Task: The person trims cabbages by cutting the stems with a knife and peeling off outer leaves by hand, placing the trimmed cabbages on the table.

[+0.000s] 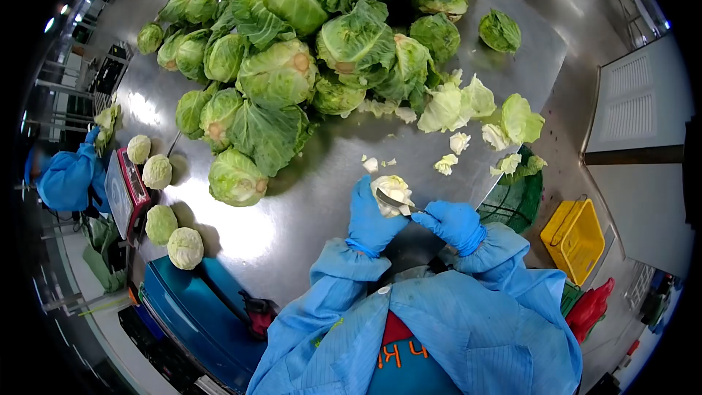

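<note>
My left hand (371,218), in a blue glove, is wrapped around the left side of a small pale trimmed cabbage (395,186). My right hand (452,225), gloved too, closes on the handle of a knife. The knife's blade (391,201) lies against the near face of the cabbage; the handle is mostly hidden in my fingers. Just beyond my hands, small white cabbage scraps (371,165) rest on the steel table (322,175). Larger cut leaves (447,106) lie farther off to the right.
A big pile of green cabbages (278,73) covers the table's far side. Several trimmed cabbages (186,248) sit at left near a red scale (126,194). A green basket (521,194) and a yellow crate (574,241) stand right. A co-worker in blue (72,177) is far left.
</note>
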### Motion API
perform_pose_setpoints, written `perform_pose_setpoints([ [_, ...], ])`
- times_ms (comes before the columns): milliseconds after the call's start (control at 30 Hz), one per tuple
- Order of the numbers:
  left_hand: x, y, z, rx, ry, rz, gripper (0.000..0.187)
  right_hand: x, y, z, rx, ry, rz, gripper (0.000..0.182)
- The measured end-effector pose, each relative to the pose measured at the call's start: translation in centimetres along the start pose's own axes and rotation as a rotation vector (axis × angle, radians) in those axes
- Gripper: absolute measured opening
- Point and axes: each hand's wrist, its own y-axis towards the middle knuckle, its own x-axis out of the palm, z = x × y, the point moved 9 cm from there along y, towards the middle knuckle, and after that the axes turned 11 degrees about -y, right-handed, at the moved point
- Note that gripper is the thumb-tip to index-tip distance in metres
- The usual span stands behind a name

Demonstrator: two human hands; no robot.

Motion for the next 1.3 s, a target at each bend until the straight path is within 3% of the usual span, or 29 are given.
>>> perform_pose_setpoints([
  [167,0.6,0.3,-0.5,-0.036,-0.081,-0.024,0.102,0.5,0.0,0.4,-0.006,-0.006,0.01,0.039],
  [267,0.8,0.5,-0.6,-0.054,-0.139,-0.019,0.09,0.4,0.5,0.2,0.02,-0.082,-0.018,0.038],
  [367,1.3,0.9,-0.4,-0.127,-0.251,-0.085,0.093,0.1,1.2,-0.1,0.051,-0.076,-0.017,0.037],
  [500,0.7,-0.3,2.5,0.034,0.089,-0.016,0.099,0.4,3.5,1.9,0.048,-0.136,0.111,0.043],
  [567,0.8,-0.4,2.3,0.036,0.097,-0.006,0.104,0.3,5.2,5.0,0.187,0.005,0.122,0.048],
  [633,0.2,-0.5,2.3,0.054,0.029,0.0,0.104,1.8,5.7,8.6,0.492,0.379,0.008,0.054],
  [767,-1.2,-0.3,1.5,0.09,-0.156,-0.009,0.102,2.3,4.8,8.6,0.652,0.838,-0.081,0.059],
  [867,-1.7,-0.5,-2.0,-0.201,-0.689,-0.101,0.097,4.2,3.0,7.9,0.691,1.142,-0.071,0.059],
  [967,-2.2,-2.4,-2.1,-0.556,-1.529,-0.095,0.082,6.2,0.9,6.1,0.766,1.362,-0.183,0.05],
  [1000,-1.5,-2.7,-2.8,-0.606,-1.774,-0.327,0.084,7.1,0.3,5.6,0.761,1.389,-0.205,0.045],
  [1067,-2.3,-3.5,-0.5,-0.674,-2.202,-0.389,0.083,9.7,-1.0,4.2,0.747,1.44,-0.258,0.037],
  [1133,-3.7,-4.0,0.2,-0.625,-2.41,-0.392,0.081,11.7,-2.0,1.9,0.686,1.466,-0.356,0.031],
  [1200,-5.1,-4.3,-1.0,-0.49,-2.394,-0.327,0.078,13.3,-2.8,-0.4,0.648,1.474,-0.459,0.031],
  [1267,-6.8,-4.7,-1.8,-0.292,-1.361,-0.181,0.079,14.4,-3.7,-3.3,0.604,1.494,-0.64,0.036],
  [1300,-7.4,-5.0,-1.8,-0.258,-1.347,-0.165,0.079,14.5,-4.1,-4.9,0.636,1.454,-0.747,0.039],
])
